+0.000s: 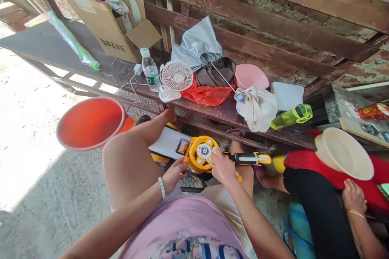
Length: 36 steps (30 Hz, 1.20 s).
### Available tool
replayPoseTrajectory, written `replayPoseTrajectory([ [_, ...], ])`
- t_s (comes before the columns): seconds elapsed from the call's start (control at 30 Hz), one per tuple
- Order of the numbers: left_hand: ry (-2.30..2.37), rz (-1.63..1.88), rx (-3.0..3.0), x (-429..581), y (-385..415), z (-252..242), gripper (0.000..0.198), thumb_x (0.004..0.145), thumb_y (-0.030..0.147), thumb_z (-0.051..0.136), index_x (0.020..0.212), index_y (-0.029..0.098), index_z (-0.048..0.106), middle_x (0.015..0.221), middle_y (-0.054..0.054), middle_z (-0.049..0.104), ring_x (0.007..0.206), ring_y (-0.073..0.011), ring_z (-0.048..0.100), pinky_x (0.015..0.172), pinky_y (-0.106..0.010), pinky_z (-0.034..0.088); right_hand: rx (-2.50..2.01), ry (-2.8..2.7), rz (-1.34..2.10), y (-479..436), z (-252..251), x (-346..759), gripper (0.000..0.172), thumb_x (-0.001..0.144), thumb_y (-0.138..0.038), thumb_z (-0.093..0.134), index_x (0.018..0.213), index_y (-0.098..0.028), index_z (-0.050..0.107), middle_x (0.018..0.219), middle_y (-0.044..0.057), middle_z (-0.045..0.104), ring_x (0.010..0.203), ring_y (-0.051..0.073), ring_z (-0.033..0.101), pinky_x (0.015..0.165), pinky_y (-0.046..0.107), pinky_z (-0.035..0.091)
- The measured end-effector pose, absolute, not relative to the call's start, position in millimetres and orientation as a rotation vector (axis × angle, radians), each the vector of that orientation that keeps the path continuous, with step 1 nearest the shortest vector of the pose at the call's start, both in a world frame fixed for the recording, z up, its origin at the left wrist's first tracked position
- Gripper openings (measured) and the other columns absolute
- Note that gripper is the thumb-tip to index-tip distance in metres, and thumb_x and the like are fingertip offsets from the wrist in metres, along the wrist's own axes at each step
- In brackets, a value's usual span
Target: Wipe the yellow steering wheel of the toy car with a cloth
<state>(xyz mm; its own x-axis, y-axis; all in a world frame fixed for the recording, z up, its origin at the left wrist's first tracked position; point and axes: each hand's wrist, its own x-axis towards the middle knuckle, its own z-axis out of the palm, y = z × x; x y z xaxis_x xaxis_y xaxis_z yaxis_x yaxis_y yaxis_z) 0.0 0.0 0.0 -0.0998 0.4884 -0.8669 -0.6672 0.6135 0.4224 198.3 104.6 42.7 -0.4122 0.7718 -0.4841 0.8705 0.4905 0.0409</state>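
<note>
Between my knees stands a yellow ride-on toy vehicle (pixel 170 143) with a white and black body. Its yellow steering wheel (pixel 194 154) has a white hub with a dark round emblem. In my right hand (pixel 224 166) is a bunched, pale yellow cloth (pixel 215 154), pressed against the wheel's right side. My left hand (pixel 174 175), with a beaded bracelet at the wrist, lies by the wheel's left lower edge. Its fingers are stretched out and appear to touch the toy. A black and yellow arm (pixel 247 158) of the toy extends to the right.
A dark wooden bench (pixel 121 73) ahead carries a cardboard box (pixel 106 34), water bottle (pixel 150 73), small fan (pixel 176 76), umbrella (pixel 197 44), pink basin (pixel 251 76) and green bottle (pixel 288 118). An orange-red tub (pixel 91 123) stands left. Another person's hand (pixel 354 198) rests at right near a cream basin (pixel 346 156).
</note>
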Motion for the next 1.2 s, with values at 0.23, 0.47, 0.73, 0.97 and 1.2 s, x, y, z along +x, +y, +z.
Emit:
replayPoseTrajectory([
  [0.23, 1.057, 0.963, -0.176, 9, 14, -16, 0.037, 0.087, 0.018, 0.066, 0.124, 0.021, 0.062, 0.116, -0.007, 0.074, 0.106, -0.0203, 0.068, 0.086, -0.03, 0.05, 1.196, 2.385, -0.625, 84, 65, 201, 0.058, 0.087, -0.016, 0.057, 0.144, -0.029, 0.062, 0.153, 0.005, 0.056, 0.116, 0.025, 0.064, 0.094, 0.033, 0.05],
  [0.47, 0.95, 1.061, -0.25, 6, 18, -34, 0.021, 0.099, 0.028, 0.052, 0.114, 0.019, 0.064, 0.11, -0.008, 0.075, 0.091, -0.0186, 0.07, 0.084, -0.031, 0.053, 0.818, 2.719, -0.367, 147, 59, 129, 0.055, 0.091, -0.012, 0.055, 0.142, -0.03, 0.064, 0.159, 0.005, 0.051, 0.138, 0.031, 0.043, 0.108, 0.044, 0.04],
  [0.73, 1.012, 1.024, -0.185, 9, 22, -46, 0.026, 0.101, 0.035, 0.051, 0.115, 0.019, 0.066, 0.121, -0.01, 0.075, 0.096, -0.0191, 0.07, 0.082, -0.029, 0.054, 1.004, 2.585, -0.382, 186, 39, 136, 0.055, 0.09, -0.016, 0.056, 0.143, -0.032, 0.062, 0.142, 0.007, 0.062, 0.126, 0.027, 0.054, 0.104, 0.039, 0.042],
  [0.97, 1.082, 1.0, -0.141, 10, 26, -37, 0.03, 0.099, 0.037, 0.056, 0.118, 0.018, 0.068, 0.126, -0.013, 0.074, 0.102, -0.0219, 0.07, 0.087, -0.032, 0.054, 1.631, 2.207, -0.356, 152, 32, 176, 0.06, 0.098, -0.036, 0.053, 0.152, -0.011, 0.045, 0.129, 0.02, 0.065, 0.113, 0.029, 0.067, 0.093, 0.037, 0.05],
  [1.2, 1.074, 1.029, -0.189, 11, 25, -28, 0.026, 0.098, 0.032, 0.056, 0.118, 0.021, 0.067, 0.115, -0.01, 0.075, 0.094, -0.0203, 0.069, 0.086, -0.032, 0.053, 1.585, 2.162, -0.342, 73, 36, 186, 0.058, 0.097, -0.034, 0.057, 0.146, -0.006, 0.045, 0.12, 0.024, 0.068, 0.104, 0.03, 0.073, 0.087, 0.036, 0.053],
])
